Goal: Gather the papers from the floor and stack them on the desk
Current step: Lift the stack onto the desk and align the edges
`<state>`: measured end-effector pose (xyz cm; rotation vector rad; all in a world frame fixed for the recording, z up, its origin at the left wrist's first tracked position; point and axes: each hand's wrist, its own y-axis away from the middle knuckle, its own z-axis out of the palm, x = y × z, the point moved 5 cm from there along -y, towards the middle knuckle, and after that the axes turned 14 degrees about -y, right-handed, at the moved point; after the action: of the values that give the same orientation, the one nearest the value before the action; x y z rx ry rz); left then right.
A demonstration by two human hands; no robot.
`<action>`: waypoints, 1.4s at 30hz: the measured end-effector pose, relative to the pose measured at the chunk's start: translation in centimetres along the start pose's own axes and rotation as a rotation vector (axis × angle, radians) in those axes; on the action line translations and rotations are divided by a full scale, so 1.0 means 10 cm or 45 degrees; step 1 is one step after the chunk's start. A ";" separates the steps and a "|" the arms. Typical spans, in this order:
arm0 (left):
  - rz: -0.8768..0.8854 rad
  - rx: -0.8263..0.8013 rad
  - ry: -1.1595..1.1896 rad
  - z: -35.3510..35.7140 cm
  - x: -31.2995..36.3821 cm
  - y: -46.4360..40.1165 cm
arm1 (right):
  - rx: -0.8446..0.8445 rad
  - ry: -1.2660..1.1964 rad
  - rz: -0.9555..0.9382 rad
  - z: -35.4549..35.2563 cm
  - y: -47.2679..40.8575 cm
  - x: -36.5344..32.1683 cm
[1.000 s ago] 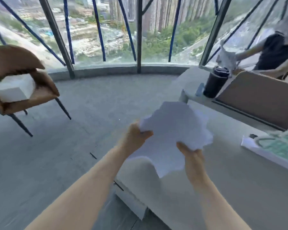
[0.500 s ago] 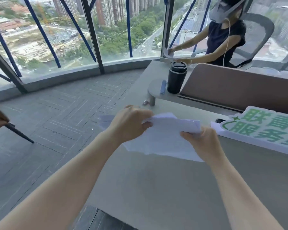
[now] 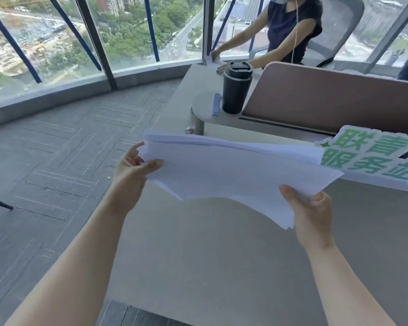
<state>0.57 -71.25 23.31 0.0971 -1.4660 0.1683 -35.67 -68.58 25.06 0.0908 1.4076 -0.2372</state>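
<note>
A loose stack of white papers [image 3: 233, 170] hangs flat a little above the grey desk [image 3: 210, 267], its sheets uneven at the edges. My left hand [image 3: 134, 172] pinches the stack's left edge, thumb on top. My right hand [image 3: 309, 212] grips the near right corner, thumb on top. The stack casts a shadow on the desk below it. No papers show on the grey carpeted floor [image 3: 45, 172] to the left.
A white and green lettered sign [image 3: 372, 161] lies on the desk at the right, partly under the stack's far corner. Behind are a black tumbler [image 3: 236, 88], a blue pen [image 3: 216, 104], a brown divider panel [image 3: 327, 100], and another person [image 3: 290, 27] handling papers.
The view swung right from the floor and chair to the desk. The papers went from crumpled and upright to spread flat over the desk, my hands farther apart on their edges.
</note>
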 end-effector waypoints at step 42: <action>0.099 0.213 -0.590 0.55 -0.34 0.22 | 0.053 0.530 -0.587 -0.10 0.04 0.37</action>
<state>-5.54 -70.15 20.40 0.2266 -1.9172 0.3491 -36.03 -68.41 21.25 -0.1623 1.8284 -0.6581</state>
